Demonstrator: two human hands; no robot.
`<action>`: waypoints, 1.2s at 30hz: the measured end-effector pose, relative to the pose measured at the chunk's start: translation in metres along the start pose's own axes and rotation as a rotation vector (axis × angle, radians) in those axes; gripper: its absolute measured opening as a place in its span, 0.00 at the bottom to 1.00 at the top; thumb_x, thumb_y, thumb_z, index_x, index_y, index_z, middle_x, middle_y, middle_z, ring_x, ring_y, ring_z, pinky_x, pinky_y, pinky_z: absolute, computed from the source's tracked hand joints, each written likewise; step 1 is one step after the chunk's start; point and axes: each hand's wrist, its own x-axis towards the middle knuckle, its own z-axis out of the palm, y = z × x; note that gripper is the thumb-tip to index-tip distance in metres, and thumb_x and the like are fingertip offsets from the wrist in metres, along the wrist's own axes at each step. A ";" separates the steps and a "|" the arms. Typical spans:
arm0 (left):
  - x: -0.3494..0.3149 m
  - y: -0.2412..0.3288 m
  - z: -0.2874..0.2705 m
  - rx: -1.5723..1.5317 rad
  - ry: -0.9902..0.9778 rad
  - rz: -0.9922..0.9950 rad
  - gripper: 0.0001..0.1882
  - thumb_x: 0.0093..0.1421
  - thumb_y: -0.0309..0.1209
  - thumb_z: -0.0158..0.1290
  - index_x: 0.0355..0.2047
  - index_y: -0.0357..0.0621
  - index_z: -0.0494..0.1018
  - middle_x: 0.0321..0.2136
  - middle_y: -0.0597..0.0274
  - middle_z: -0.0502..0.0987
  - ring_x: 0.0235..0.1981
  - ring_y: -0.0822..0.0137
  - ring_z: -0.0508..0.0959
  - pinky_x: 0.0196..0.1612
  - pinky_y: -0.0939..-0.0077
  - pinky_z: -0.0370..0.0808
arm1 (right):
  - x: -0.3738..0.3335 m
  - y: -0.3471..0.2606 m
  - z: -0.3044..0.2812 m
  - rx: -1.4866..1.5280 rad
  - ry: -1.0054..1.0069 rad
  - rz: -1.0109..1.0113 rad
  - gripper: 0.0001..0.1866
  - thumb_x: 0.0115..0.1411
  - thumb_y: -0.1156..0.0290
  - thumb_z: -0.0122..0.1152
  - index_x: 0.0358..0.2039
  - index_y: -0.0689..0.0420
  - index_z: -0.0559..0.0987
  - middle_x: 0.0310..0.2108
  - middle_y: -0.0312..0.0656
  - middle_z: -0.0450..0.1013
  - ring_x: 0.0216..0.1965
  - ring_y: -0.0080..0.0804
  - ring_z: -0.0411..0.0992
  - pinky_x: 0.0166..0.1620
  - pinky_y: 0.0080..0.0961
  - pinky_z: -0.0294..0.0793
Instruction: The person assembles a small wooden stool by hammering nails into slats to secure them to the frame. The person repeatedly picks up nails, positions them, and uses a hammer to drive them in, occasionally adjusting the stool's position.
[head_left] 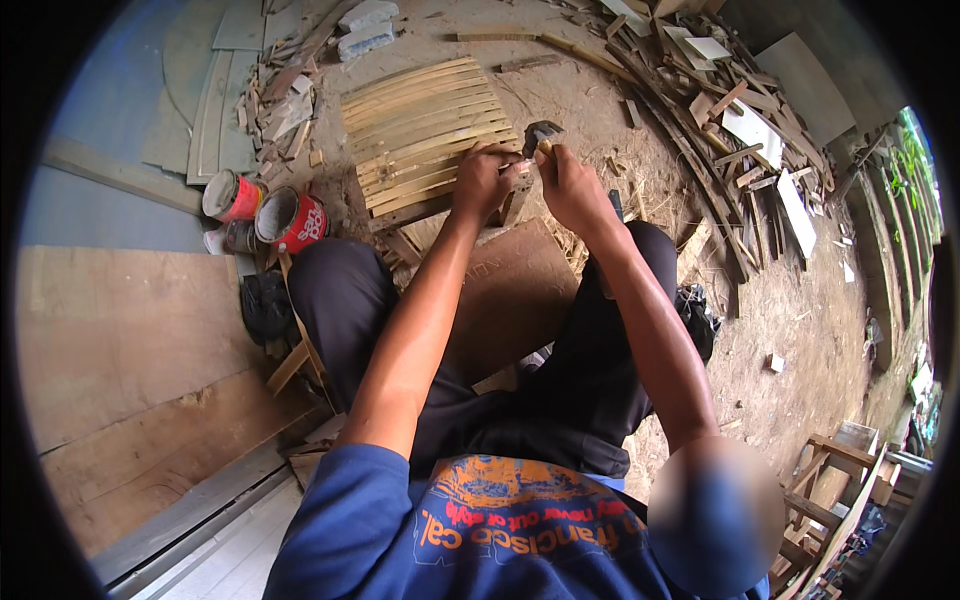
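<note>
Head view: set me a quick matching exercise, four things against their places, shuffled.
1. slatted panel
2. red buckets
3. dark-headed tool
4. scrap wood pile

A. gripped in the right hand
B. heaped at the picture's upper right
C. beside the left knee
D. just beyond the left hand

Pairs: 1-D, 2-C, 3-A, 4-B

Passage: floor (pixel 820 325), mostly open right of right knee (pixel 652 255). Obstructions: slatted panel (pixel 430 125) beside left hand (pixel 485 182); red cans (pixel 305 228) beyond left knee (pixel 338 275); scrap-wood pile (pixel 752 135) ahead-right.
</note>
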 end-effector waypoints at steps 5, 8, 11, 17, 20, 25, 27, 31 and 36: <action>0.002 -0.004 0.000 -0.008 -0.063 -0.023 0.09 0.55 0.33 0.60 0.31 0.42 0.83 0.37 0.58 0.83 0.45 0.57 0.78 0.51 0.66 0.73 | -0.001 -0.016 -0.003 0.088 0.076 -0.060 0.18 0.70 0.57 0.48 0.44 0.61 0.71 0.32 0.64 0.75 0.37 0.67 0.73 0.40 0.52 0.72; -0.001 0.002 -0.001 -0.018 -0.043 -0.051 0.09 0.55 0.33 0.59 0.32 0.43 0.83 0.35 0.58 0.82 0.43 0.56 0.78 0.50 0.64 0.73 | 0.003 0.002 0.009 -0.140 -0.047 0.057 0.17 0.69 0.58 0.49 0.45 0.61 0.71 0.33 0.63 0.76 0.38 0.67 0.73 0.40 0.50 0.73; 0.002 0.003 -0.002 -0.007 -0.033 -0.042 0.10 0.55 0.35 0.60 0.32 0.43 0.83 0.36 0.58 0.82 0.44 0.57 0.77 0.50 0.63 0.72 | 0.004 -0.003 0.003 0.021 0.065 -0.013 0.17 0.70 0.58 0.49 0.47 0.60 0.70 0.33 0.64 0.76 0.39 0.66 0.74 0.40 0.52 0.73; -0.003 0.001 0.000 -0.010 -0.035 -0.069 0.09 0.55 0.33 0.60 0.32 0.43 0.83 0.38 0.60 0.82 0.45 0.58 0.76 0.51 0.65 0.72 | 0.001 0.001 0.007 -0.049 -0.041 -0.050 0.18 0.70 0.58 0.47 0.42 0.63 0.69 0.30 0.69 0.74 0.37 0.71 0.71 0.40 0.59 0.70; -0.002 0.002 0.000 -0.005 -0.041 -0.044 0.10 0.54 0.35 0.61 0.31 0.42 0.83 0.37 0.60 0.82 0.45 0.58 0.76 0.52 0.64 0.71 | 0.003 -0.008 0.000 0.015 0.005 -0.038 0.17 0.70 0.59 0.47 0.42 0.63 0.69 0.30 0.68 0.74 0.37 0.71 0.71 0.39 0.59 0.70; -0.002 0.005 -0.001 0.009 -0.043 -0.055 0.10 0.55 0.34 0.59 0.34 0.44 0.83 0.37 0.60 0.82 0.45 0.57 0.76 0.51 0.65 0.72 | 0.002 0.005 0.007 -0.005 0.031 -0.085 0.15 0.69 0.61 0.48 0.43 0.62 0.69 0.31 0.67 0.74 0.37 0.71 0.71 0.38 0.58 0.70; -0.003 0.004 -0.002 0.013 -0.043 -0.061 0.10 0.55 0.34 0.59 0.34 0.45 0.83 0.37 0.60 0.82 0.45 0.58 0.76 0.51 0.65 0.72 | 0.001 -0.001 0.005 -0.015 0.044 -0.101 0.15 0.69 0.61 0.49 0.43 0.62 0.69 0.31 0.67 0.74 0.37 0.70 0.72 0.38 0.58 0.71; -0.001 0.004 -0.002 0.004 -0.047 -0.054 0.09 0.54 0.34 0.59 0.33 0.46 0.84 0.37 0.61 0.81 0.46 0.59 0.76 0.52 0.65 0.71 | -0.005 -0.008 0.004 0.073 0.136 -0.152 0.15 0.69 0.62 0.50 0.42 0.62 0.70 0.31 0.66 0.75 0.35 0.70 0.72 0.38 0.58 0.71; -0.002 0.006 -0.004 0.021 -0.027 -0.043 0.08 0.55 0.33 0.59 0.33 0.46 0.83 0.37 0.62 0.81 0.45 0.59 0.76 0.52 0.65 0.72 | 0.001 -0.006 -0.001 -0.041 0.028 -0.100 0.15 0.69 0.62 0.51 0.42 0.63 0.70 0.28 0.67 0.74 0.34 0.69 0.72 0.35 0.57 0.71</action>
